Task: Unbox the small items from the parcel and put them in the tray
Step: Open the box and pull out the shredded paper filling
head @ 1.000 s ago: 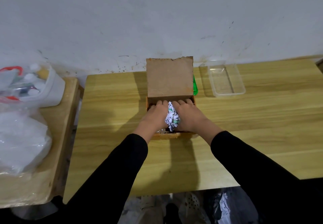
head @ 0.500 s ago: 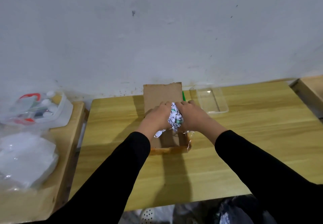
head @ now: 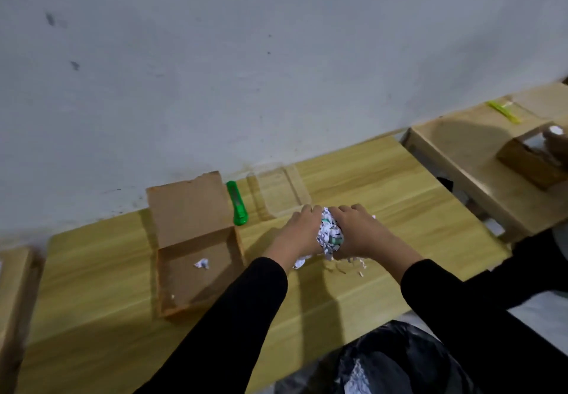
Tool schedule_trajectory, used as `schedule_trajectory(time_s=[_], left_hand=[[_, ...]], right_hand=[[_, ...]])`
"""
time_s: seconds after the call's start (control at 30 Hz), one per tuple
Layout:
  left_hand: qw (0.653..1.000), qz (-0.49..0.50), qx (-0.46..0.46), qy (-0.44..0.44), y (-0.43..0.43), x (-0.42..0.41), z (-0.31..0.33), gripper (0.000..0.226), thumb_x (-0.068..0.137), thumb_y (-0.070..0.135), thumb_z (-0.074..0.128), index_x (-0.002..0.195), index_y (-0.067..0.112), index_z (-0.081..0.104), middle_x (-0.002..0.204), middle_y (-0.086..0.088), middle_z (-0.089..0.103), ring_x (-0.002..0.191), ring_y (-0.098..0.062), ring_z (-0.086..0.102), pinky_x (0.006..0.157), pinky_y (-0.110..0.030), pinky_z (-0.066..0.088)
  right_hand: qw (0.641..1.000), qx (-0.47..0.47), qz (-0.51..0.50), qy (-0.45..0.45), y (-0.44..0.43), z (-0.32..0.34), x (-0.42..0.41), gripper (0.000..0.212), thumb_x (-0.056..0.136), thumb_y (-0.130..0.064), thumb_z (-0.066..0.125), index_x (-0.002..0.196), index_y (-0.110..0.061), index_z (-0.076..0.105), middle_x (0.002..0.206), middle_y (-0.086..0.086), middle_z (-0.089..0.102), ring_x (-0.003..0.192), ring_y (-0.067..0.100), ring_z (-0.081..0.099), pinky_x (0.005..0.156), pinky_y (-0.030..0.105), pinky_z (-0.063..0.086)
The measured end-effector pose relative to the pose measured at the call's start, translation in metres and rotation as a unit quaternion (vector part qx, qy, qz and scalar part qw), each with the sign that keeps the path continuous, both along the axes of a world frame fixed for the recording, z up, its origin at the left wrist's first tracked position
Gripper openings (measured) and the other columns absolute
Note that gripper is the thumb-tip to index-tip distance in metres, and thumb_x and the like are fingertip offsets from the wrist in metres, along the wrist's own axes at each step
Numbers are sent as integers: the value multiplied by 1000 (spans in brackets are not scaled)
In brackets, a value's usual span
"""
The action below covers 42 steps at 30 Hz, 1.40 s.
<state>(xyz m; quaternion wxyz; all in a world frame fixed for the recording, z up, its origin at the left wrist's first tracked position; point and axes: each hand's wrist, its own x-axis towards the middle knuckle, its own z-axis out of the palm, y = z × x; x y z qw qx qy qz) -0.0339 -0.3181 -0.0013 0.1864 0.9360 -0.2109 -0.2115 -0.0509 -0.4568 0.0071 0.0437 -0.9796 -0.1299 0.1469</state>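
Note:
The brown cardboard parcel [head: 196, 286] sits open on the wooden table, flap up against the wall, with one white paper scrap [head: 202, 264] on its floor. My left hand [head: 299, 233] and my right hand [head: 362, 235] press together around a wad of shredded paper [head: 330, 236], held above the table to the right of the parcel. Whether small items lie inside the wad is hidden. The clear plastic tray [head: 278, 190] stands just beyond my hands, near the wall.
A green utility knife [head: 238, 207] lies between parcel and tray. A few paper shreds [head: 356, 266] lie under my hands. A black bag [head: 384, 363] with paper sits below the table's front edge. A second table [head: 467, 153] at right holds another box [head: 531, 160].
Both hands lifted the paper wad out of the parcel and carried it to the right, over the table before the tray. The parcel now shows its floor. The camera swung right.

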Motion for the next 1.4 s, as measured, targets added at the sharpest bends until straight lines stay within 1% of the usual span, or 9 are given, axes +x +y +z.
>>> schedule_trajectory(time_s=[0.17,0.33,0.47,0.6,0.8,0.93,1.1,1.27,1.4], left_hand=[[999,-13,19,44,-26,-8,-37,75,78,27,71,138,11,28,136,-11,34,126,-32,35,93,-41,38],[999,7,31,41,-20,-9,-59,83,74,32,74,140,14,27,135,-10,34,123,-32,38,95,-37,37],[997,30,49,54,-2,-9,-66,96,70,29,78,145,16,20,139,-8,32,124,-32,38,100,-39,38],[996,45,29,71,13,-9,-66,100,69,23,79,147,17,17,143,-7,30,127,-29,37,102,-40,40],[994,54,-9,99,11,-13,-55,95,75,21,75,149,17,15,147,-6,24,128,-26,38,100,-39,43],[993,55,-12,102,9,-15,-48,91,78,21,73,149,19,16,153,-4,17,134,-25,33,103,-38,41],[997,39,2,69,9,-15,-36,81,81,25,70,147,18,23,150,-4,26,134,-24,35,106,-42,38],[999,27,-3,43,8,-15,-19,60,88,24,61,141,13,35,142,-8,38,130,-24,39,106,-36,36],[999,24,-16,31,17,-15,-5,53,89,24,58,139,12,41,141,-7,43,131,-24,40,105,-32,34]], right_hand=[[999,24,-21,37,-26,-58,-11,85,56,-52,76,124,-13,41,116,7,57,109,29,53,95,39,34],[995,71,-42,56,-19,-90,-7,100,50,-58,76,132,-15,35,125,5,53,116,29,48,101,39,33],[990,119,-51,62,-6,-92,-6,99,59,-43,80,139,-15,28,134,8,45,126,32,36,105,39,32],[983,153,-68,78,-5,-85,-8,105,56,-36,84,142,-19,25,142,6,36,134,29,26,104,45,39],[980,164,-68,94,-18,-71,-11,96,59,-24,82,140,-17,31,142,8,35,133,28,27,106,41,37],[979,167,-67,97,-23,-58,-12,94,61,-24,83,140,-14,33,141,9,37,132,29,32,107,41,36],[981,167,-59,83,-23,-44,-16,85,67,-20,80,139,-11,36,143,11,39,130,27,37,107,38,37],[983,174,-45,45,-20,-27,-13,66,75,-14,71,135,-10,43,140,10,44,127,27,43,103,36,40],[982,183,-36,18,-9,-11,-7,56,80,-13,67,132,-10,46,138,10,45,124,27,45,99,37,43]])
